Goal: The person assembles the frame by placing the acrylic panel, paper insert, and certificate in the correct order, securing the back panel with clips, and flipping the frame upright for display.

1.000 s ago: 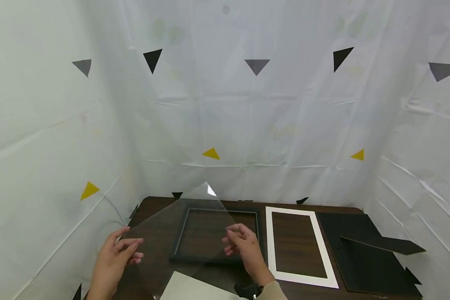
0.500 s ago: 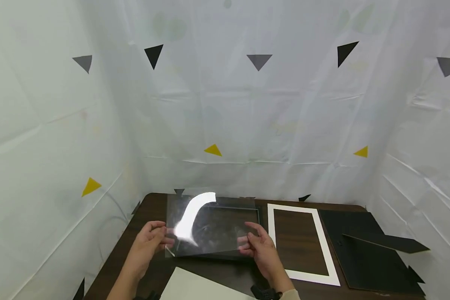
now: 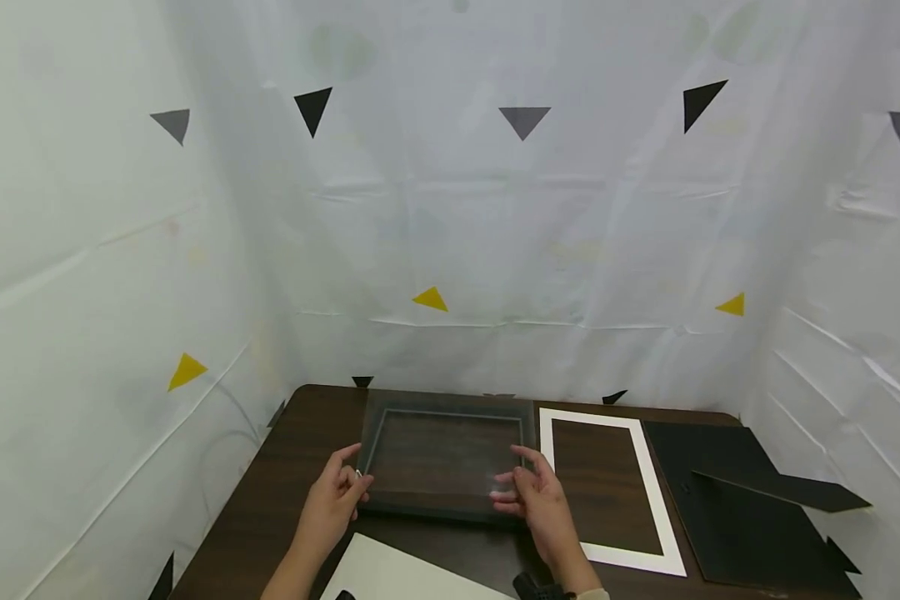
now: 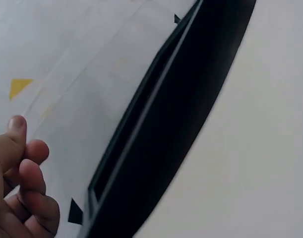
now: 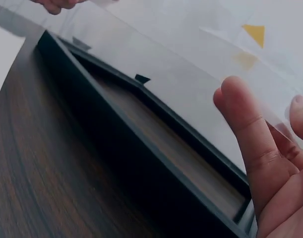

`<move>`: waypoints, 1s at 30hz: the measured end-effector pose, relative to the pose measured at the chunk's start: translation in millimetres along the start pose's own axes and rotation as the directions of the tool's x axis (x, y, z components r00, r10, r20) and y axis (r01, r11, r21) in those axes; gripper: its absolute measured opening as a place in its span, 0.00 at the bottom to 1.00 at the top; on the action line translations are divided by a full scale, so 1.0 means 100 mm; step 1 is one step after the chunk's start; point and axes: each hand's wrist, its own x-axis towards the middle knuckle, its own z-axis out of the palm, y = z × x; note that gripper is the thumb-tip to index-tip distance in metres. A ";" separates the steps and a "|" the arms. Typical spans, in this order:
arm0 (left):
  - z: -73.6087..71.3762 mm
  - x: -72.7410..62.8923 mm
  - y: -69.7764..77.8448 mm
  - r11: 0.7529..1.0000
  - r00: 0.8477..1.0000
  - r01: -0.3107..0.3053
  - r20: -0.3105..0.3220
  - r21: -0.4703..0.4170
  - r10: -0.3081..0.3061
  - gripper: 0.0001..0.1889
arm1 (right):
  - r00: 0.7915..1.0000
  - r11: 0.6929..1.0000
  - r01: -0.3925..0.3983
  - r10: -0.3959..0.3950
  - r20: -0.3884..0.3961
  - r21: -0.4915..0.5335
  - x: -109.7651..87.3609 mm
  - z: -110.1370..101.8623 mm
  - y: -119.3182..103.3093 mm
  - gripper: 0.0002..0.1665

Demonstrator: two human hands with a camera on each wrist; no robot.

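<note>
A thin clear sheet (image 3: pixel 450 446) spans both hands and overlaps the black picture frame (image 3: pixel 438 511) in the head view. My left hand (image 3: pixel 332 498) pinches the sheet's left edge between thumb and fingers. At the opposite edge, my right hand (image 3: pixel 546 510) holds the sheet with the thumb and bent fingers, its index finger extended. In the right wrist view the sheet (image 5: pixel 191 91) rises tilted above the frame (image 5: pixel 126 134), which lies flat on the table. The frame's dark side (image 4: pixel 176 134) crosses the left wrist view beside the left hand (image 4: pixel 25 183).
A white mat board (image 3: pixel 653 492) with a cut-out window lies right of the frame. Farther right is a black backing board (image 3: pixel 750 533) with its stand flap (image 3: pixel 787 490) raised. An off-white sheet (image 3: pixel 405 575) lies at the front. White curtains (image 3: pixel 465 208) enclose the brown table (image 3: pixel 270 500).
Both hands have moved right and brought the clear sheet from a steep slant at the left to over the black frame, lined up with it. Its bright glare has gone.
</note>
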 end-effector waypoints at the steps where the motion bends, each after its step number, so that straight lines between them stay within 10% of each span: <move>1: 0.00 -0.01 -0.02 1.000 1.000 -0.005 -0.005 0.003 0.005 0.28 | 1.000 1.000 -0.001 0.001 -0.004 -0.010 -0.01 0.00 0.01 0.25; 14: 0.13 -0.13 -0.24 0.993 0.995 -0.009 -0.093 0.116 0.020 0.14 | 0.999 0.984 -0.022 0.026 0.022 -0.179 -0.21 0.04 -0.09 0.31; 30: 0.13 -0.24 -0.19 0.996 0.997 0.015 -0.079 0.093 -0.007 0.18 | 0.997 0.989 -0.073 0.067 -0.050 -0.129 -0.32 0.05 -0.18 0.31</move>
